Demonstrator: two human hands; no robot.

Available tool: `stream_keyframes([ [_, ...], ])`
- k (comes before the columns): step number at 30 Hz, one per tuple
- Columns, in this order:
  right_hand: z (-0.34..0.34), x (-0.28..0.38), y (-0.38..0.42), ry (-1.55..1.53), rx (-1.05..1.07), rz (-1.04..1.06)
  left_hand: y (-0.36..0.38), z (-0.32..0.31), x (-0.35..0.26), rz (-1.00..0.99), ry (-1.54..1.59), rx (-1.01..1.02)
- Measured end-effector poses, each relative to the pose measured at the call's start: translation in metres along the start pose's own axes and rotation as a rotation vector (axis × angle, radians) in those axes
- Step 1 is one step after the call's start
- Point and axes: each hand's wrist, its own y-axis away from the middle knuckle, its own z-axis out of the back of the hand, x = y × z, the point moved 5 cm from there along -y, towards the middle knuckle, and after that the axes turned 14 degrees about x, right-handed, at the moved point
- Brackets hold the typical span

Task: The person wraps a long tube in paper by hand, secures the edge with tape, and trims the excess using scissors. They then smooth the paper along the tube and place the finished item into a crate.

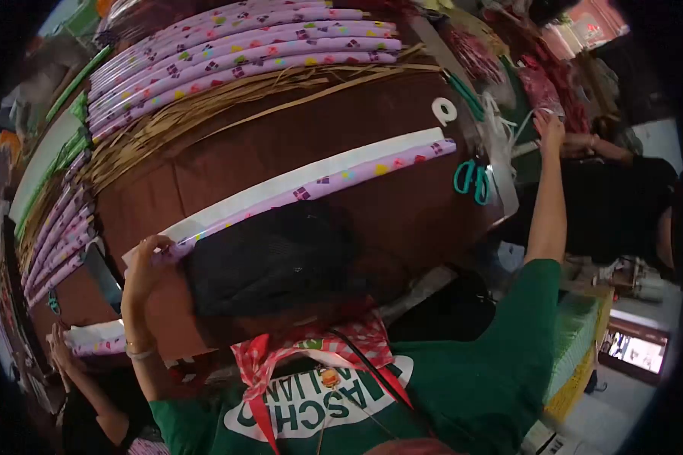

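Observation:
A long pink patterned roll (341,180) lies slantwise on the brown table, with a white strip of paper (281,182) along its far edge. My left hand (149,252) is closed on the roll's left end, fingertips curled over it. At the far right my right hand (550,129) is raised, its fingers closed on a thin white strip (525,123) beside a bundle of white strips (497,125). A red plastic bag (539,87) is just beyond these fingers. Teal scissors (472,182) and a white tape roll (444,111) lie near the roll's right end.
Several finished patterned rolls (243,57) and brown paper strips (205,114) lie across the back. A black cloth item (273,258) is in front of me. Another person's hands (64,353) hold a short roll (99,339) at lower left; a person in black (615,197) is at right.

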Motion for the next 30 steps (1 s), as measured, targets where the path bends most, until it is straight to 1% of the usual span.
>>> stream_keyframes([
  [1, -0.010, 0.000, -0.005, 0.140, 0.055, 0.050, 0.000, 0.001, 0.000, 0.040, 0.021, 0.015],
  [2, -0.003, -0.016, -0.030, 0.233, 0.068, 0.108, 0.000, 0.001, 0.003, 0.028, 0.030, 0.029],
  [3, -0.001, -0.033, -0.059, 1.019, 0.293, 0.002, -0.001, 0.001, 0.006, 0.018, 0.042, 0.043],
  [4, 0.001, -0.052, -0.071, 1.422, 0.375, -0.058, 0.001, 0.003, 0.000, -0.001, 0.024, 0.022],
  [5, 0.002, -0.069, -0.082, 1.821, 0.466, -0.070, 0.002, 0.004, -0.008, -0.019, 0.003, 0.007],
  [7, -0.033, -0.061, -0.038, 1.680, 0.362, 0.021, 0.000, 0.002, 0.001, 0.004, -0.023, 0.047],
  [8, -0.092, -0.014, 0.015, 1.533, 0.309, 0.107, 0.001, 0.004, -0.006, 0.043, -0.050, 0.104],
  [10, -0.164, 0.015, 0.073, 1.285, 0.486, 0.285, 0.003, 0.003, -0.007, 0.084, 0.029, 0.101],
  [11, -0.203, 0.022, 0.106, 1.092, 0.648, 0.299, 0.004, 0.004, -0.011, -0.012, -0.018, 0.010],
  [12, -0.239, 0.029, 0.145, 0.897, 0.793, 0.301, 0.005, 0.002, -0.007, -0.005, -0.012, 0.019],
  [14, -0.308, 0.051, 0.232, 0.734, 1.007, 0.271, 0.003, 0.001, -0.001, -0.015, 0.016, 0.019],
  [15, -0.333, 0.048, 0.259, 0.718, 1.108, 0.350, 0.004, 0.000, 0.000, -0.020, 0.019, 0.022],
  [16, -0.356, 0.041, 0.279, 0.700, 1.208, 0.431, 0.005, 0.002, -0.005, -0.074, -0.034, -0.009],
  [17, -0.375, 0.037, 0.296, 0.714, 1.270, 0.421, 0.007, 0.002, -0.008, -0.128, -0.085, -0.041],
  [18, -0.391, 0.033, 0.308, 0.729, 1.333, 0.412, 0.007, 0.001, -0.004, -0.133, -0.080, -0.041],
  [19, -0.403, 0.030, 0.313, 0.738, 1.333, 0.413, 0.006, 0.000, -0.001, -0.161, -0.089, -0.057],
  [21, -0.423, 0.023, 0.321, 0.899, 1.383, 0.459, 0.007, -0.003, 0.001, -0.191, -0.089, -0.077],
  [22, -0.429, 0.023, 0.323, 0.910, 1.383, 0.463, 0.008, -0.003, 0.000, -0.203, -0.093, -0.101],
  [24, -0.439, 0.022, 0.325, 1.001, 1.440, 0.430, 0.009, -0.003, 0.001, -0.218, -0.090, -0.136],
  [27, -0.443, 0.016, 0.325, 1.071, 1.460, 0.399, 0.009, -0.007, 0.007, -0.196, -0.121, -0.121],
  [30, -0.445, 0.016, 0.326, 1.054, 1.423, 0.447, 0.009, -0.008, 0.009, -0.229, -0.132, -0.158],
])
